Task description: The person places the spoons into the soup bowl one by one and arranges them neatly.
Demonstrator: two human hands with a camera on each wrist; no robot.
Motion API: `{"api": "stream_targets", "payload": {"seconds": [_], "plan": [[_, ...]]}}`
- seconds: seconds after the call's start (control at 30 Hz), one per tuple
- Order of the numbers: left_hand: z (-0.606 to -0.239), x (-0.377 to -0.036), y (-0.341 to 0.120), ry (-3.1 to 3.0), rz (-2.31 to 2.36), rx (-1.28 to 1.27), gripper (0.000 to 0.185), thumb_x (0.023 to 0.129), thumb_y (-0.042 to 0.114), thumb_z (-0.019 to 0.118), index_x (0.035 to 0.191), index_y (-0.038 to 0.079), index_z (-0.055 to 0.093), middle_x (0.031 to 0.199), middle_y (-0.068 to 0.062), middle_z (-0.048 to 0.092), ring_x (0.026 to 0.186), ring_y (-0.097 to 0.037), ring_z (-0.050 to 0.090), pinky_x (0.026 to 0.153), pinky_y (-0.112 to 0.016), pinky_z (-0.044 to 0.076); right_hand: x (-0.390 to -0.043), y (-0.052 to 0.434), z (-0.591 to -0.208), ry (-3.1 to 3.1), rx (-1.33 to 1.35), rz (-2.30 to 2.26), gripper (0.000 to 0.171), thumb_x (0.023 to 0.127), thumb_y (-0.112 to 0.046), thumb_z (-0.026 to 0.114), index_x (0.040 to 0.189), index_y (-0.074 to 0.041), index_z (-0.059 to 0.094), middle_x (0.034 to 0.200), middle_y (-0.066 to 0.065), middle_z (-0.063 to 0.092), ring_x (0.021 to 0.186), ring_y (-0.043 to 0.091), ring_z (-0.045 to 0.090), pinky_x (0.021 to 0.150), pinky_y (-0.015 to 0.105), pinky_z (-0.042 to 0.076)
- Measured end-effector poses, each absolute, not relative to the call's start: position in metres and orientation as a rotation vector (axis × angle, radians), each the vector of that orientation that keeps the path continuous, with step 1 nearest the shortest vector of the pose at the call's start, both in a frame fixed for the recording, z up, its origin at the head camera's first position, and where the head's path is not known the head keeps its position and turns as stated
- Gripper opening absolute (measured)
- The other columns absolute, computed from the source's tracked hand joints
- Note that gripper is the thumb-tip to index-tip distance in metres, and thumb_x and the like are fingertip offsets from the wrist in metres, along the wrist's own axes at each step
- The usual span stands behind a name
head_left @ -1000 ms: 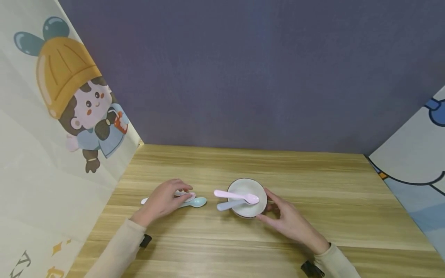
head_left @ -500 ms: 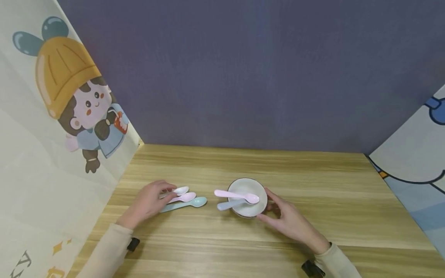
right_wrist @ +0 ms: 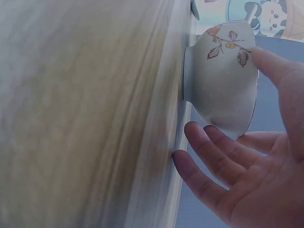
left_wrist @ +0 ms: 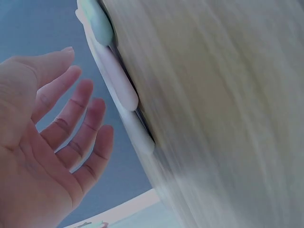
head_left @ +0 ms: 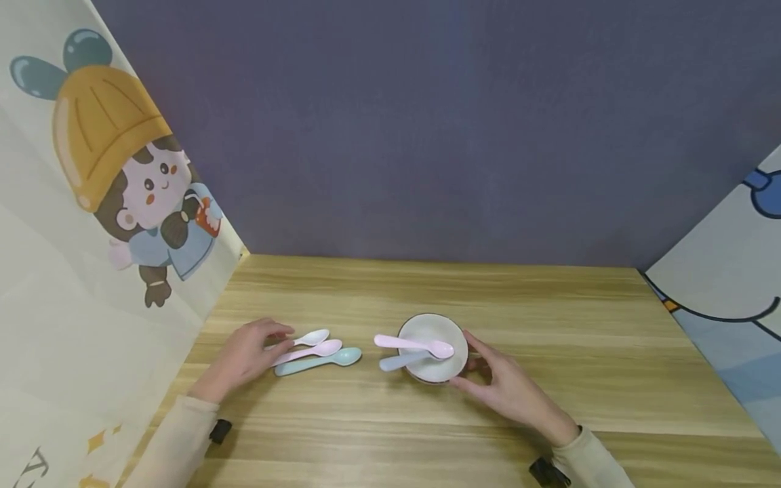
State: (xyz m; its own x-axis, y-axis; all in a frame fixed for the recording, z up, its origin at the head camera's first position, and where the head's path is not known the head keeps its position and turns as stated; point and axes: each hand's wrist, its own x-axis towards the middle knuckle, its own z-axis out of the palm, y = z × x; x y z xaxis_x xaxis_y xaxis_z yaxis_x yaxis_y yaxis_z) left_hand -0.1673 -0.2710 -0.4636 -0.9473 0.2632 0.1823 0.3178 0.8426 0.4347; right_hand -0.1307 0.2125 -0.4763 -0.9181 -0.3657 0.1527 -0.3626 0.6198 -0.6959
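Observation:
My left hand (head_left: 241,356) hovers over the handle ends of three spoons, its fingers loosely bent and holding nothing. The spoons lie side by side: a white spoon (head_left: 314,337), a pink spoon (head_left: 328,348) and a teal spoon (head_left: 346,356). In the left wrist view a gap shows between the fingers and the handles. My right hand (head_left: 503,383) steadies a white bowl (head_left: 427,329) by its right side, thumb and index finger at the rim, other fingers spread. A second pink spoon (head_left: 403,341) and a pale blue spoon (head_left: 399,360) rest in the bowl, handles over its left rim.
The bowl and spoons are on a wood-grain table (head_left: 390,434). A dark blue panel (head_left: 390,135) rises behind it. Printed cartoon panels stand at the left (head_left: 61,271) and right (head_left: 720,285).
My left hand has drawn back leftward from the loose spoons, uncovering the white, pink and teal ones. My right hand, the bowl and the spoons in it have stayed put.

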Motion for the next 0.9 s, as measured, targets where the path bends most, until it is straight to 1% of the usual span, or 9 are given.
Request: {"api": "stream_targets", "payload": {"seconds": [0.3, 0.6, 0.9], "plan": [[-0.466, -0.171, -0.277, -2.968, -0.676, -0.475, 0.019, 0.095, 0.023, 0.081, 0.112, 0.014, 0.083, 0.106, -0.002, 0.078, 0.097, -0.025, 0.074, 0.089, -0.052, 0.061, -0.131, 0.213, -0.477, 2.823, -0.619, -1.212, 0.095, 0.091, -0.046, 0.084, 0.161, 0.0, 0.041, 0.106, -0.006, 0.08, 0.098, 0.015, 0.077, 0.08, 0.027, 0.059], [-0.469, -0.172, -0.282, -2.977, -0.645, -0.515, 0.019, 0.096, 0.019, 0.079, 0.111, 0.009, 0.082, 0.103, -0.004, 0.078, 0.094, -0.023, 0.072, 0.086, -0.049, 0.06, -0.131, 0.213, -0.477, 2.823, -0.602, -1.197, 0.096, 0.091, -0.049, 0.084, 0.162, 0.0, 0.04, 0.108, -0.006, 0.08, 0.1, 0.016, 0.077, 0.08, 0.027, 0.058], [-0.469, -0.173, -0.284, -3.022, -0.654, -0.492, 0.018, 0.098, 0.021, 0.077, 0.112, 0.011, 0.083, 0.103, -0.002, 0.078, 0.094, -0.023, 0.073, 0.086, -0.048, 0.061, -0.131, 0.213, -0.476, 2.814, -0.579, -1.186, 0.098, 0.091, -0.051, 0.083, 0.162, 0.0, 0.039, 0.107, -0.007, 0.079, 0.099, 0.016, 0.076, 0.077, 0.026, 0.057]]}}
